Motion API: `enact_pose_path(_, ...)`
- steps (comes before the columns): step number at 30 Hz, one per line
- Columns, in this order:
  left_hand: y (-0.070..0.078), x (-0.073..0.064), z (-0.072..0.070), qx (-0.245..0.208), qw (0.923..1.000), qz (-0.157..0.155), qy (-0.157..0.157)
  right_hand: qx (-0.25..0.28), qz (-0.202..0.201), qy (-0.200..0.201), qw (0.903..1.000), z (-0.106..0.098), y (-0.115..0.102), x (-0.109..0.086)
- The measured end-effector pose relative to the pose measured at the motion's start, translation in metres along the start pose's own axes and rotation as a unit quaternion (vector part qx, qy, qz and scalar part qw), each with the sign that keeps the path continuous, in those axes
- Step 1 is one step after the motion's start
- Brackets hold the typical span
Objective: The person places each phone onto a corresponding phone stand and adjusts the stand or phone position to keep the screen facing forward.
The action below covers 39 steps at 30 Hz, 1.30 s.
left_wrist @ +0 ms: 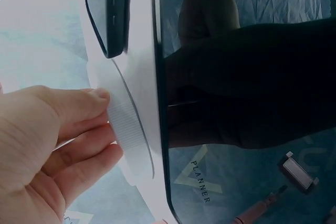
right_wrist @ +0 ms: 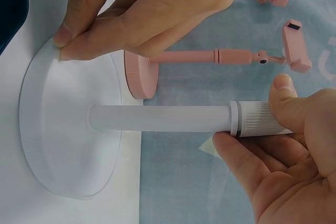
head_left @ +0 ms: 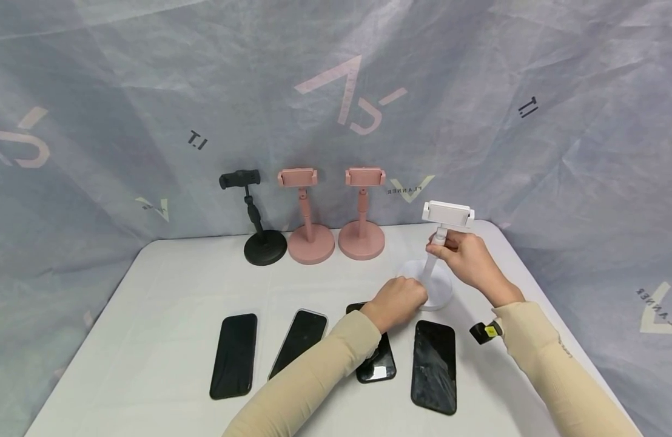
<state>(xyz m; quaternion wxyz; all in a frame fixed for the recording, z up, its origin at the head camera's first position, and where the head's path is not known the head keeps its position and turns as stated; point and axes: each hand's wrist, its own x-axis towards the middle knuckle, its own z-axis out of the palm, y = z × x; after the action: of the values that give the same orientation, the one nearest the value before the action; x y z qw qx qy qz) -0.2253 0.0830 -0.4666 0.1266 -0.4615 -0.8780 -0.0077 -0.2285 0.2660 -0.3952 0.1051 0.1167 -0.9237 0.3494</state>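
Note:
A white phone stand [head_left: 448, 214] is at the table's right, its round base [right_wrist: 68, 129] down and its clamp on top. My left hand [head_left: 398, 298] pinches the rim of that base between thumb and fingers, as the left wrist view also shows. Higher up, my right hand [head_left: 469, 261] holds the ribbed collar [right_wrist: 260, 119] of the pole, thumb on one side and fingers on the other. The clamp holds no phone. Under my left forearm lies a dark phone [head_left: 381, 364], partly covered. Another dark phone [head_left: 434, 367] lies just in front of the stand.
Along the back edge stand a black phone stand [head_left: 265, 247], a pink phone stand [head_left: 311, 244] and a second pink stand [head_left: 361, 241]. Farther left lie a black phone [head_left: 233, 357] and a silver-edged phone [head_left: 299, 340]. A grey printed cloth [head_left: 259, 91] hangs behind the white table [head_left: 167, 303].

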Motion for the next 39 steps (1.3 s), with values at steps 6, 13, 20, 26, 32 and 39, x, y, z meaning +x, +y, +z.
enact_pose_path(6, 0.0006, -0.0005, -0.0004, 0.006, 1.0, 0.006, 0.002, 0.003, 0.002, 0.0, 1.0, -0.0003, -0.0005, -0.0011)
enact_pose_path(13, 0.0011, -0.0011, -0.0019, 0.004, 1.0, 0.009, 0.003, 0.002, -0.001, 0.004, 1.0, -0.0008, -0.0009, -0.0018)
enact_pose_path(20, 0.0033, -0.0031, -0.0033, 0.004, 0.9999, 0.013, 0.008, 0.003, -0.004, 0.003, 1.0, -0.0009, -0.0012, -0.0038)
enact_pose_path(26, 0.0041, -0.0032, -0.0008, 0.008, 0.9997, 0.02, 0.015, 0.005, -0.002, 0.001, 1.0, -0.0015, -0.0016, -0.0053)
enact_pose_path(32, 0.0049, -0.0026, 0.0007, 0.008, 0.9996, 0.019, 0.019, 0.005, 0.002, 0.001, 1.0, -0.0016, -0.0012, -0.007)
enact_pose_path(39, 0.0068, -0.0037, -0.0013, 0.002, 0.9997, 0.017, 0.015, 0.008, 0.005, -0.001, 1.0, -0.0018, -0.001, -0.0082)
